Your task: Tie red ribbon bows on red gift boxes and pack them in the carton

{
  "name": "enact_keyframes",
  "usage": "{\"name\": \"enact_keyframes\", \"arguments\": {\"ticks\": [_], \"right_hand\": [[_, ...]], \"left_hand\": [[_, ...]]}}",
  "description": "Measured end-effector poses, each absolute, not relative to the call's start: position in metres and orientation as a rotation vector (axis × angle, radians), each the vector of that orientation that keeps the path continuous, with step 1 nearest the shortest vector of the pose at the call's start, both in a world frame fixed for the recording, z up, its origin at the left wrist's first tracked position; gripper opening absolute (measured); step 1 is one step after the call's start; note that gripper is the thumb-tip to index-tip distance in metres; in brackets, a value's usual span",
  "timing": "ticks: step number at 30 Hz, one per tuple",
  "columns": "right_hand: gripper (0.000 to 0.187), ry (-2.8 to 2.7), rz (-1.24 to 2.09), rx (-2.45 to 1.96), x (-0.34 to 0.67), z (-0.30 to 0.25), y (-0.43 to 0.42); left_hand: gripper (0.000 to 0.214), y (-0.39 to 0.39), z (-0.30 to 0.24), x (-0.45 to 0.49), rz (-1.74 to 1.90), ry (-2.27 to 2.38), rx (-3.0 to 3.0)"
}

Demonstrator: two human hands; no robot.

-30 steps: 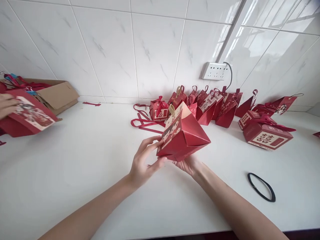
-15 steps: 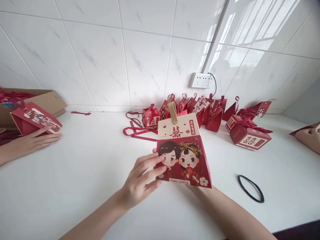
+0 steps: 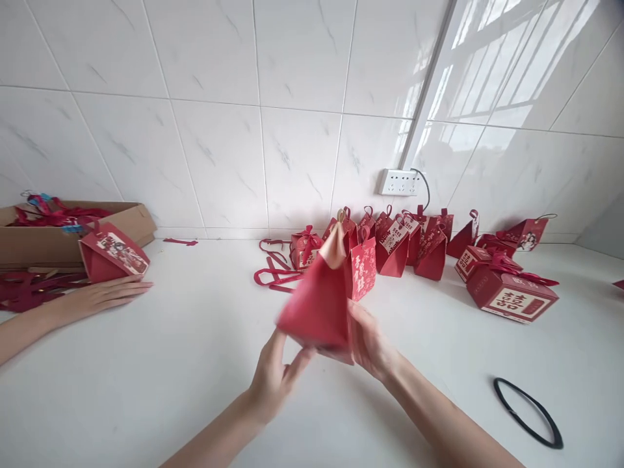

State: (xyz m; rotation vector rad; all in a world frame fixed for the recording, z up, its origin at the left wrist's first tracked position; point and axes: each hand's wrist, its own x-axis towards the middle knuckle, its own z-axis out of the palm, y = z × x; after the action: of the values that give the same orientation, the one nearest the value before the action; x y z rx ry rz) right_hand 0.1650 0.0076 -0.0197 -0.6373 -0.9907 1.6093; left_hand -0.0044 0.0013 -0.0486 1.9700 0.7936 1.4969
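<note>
A red triangular gift box (image 3: 319, 309) with a pale top and a gold ribbon loop is held upright above the table, slightly blurred, its plain side facing me. My left hand (image 3: 273, 377) grips its lower left corner, the thumb along the bottom edge and the other fingers partly hidden behind. On the right side, my right hand (image 3: 373, 341) is closed against the printed panel. Just behind the held box stands a red gift bag with pale lettering (image 3: 364, 270), and beside that a small red box tied with a bow (image 3: 306, 248).
Several red gift boxes (image 3: 394, 246) line the wall under a power strip (image 3: 398, 182). Larger hexagonal boxes (image 3: 511, 296) sit right, near a black band (image 3: 529, 413). Another person's hand (image 3: 107, 294) lies by a red box (image 3: 114, 252) and a ribbon-filled carton (image 3: 141, 224).
The held box has turned from its couple-printed face to a plain red side. My right hand has come up from underneath to its right side. The view has tilted up and shifted left.
</note>
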Motion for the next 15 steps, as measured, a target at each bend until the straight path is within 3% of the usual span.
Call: {"name": "enact_keyframes", "arguments": {"ticks": [2, 8, 15], "right_hand": [[0.027, -0.958, 1.641, -0.581, 0.164, -0.021, 0.008], [0.030, -0.854, 1.692, -0.565, 0.166, -0.021, 0.008], [0.034, -0.804, 1.868, -0.562, 0.163, -0.021, 0.006]], "left_hand": [[0.021, 0.002, -0.044, -0.002, 1.428, 0.916, 1.742], [0.026, 0.000, -0.034, 0.001, 1.345, 0.902, 1.518], [0.053, -0.008, -0.031, 0.003, 1.426, 0.799, 1.407]]}}
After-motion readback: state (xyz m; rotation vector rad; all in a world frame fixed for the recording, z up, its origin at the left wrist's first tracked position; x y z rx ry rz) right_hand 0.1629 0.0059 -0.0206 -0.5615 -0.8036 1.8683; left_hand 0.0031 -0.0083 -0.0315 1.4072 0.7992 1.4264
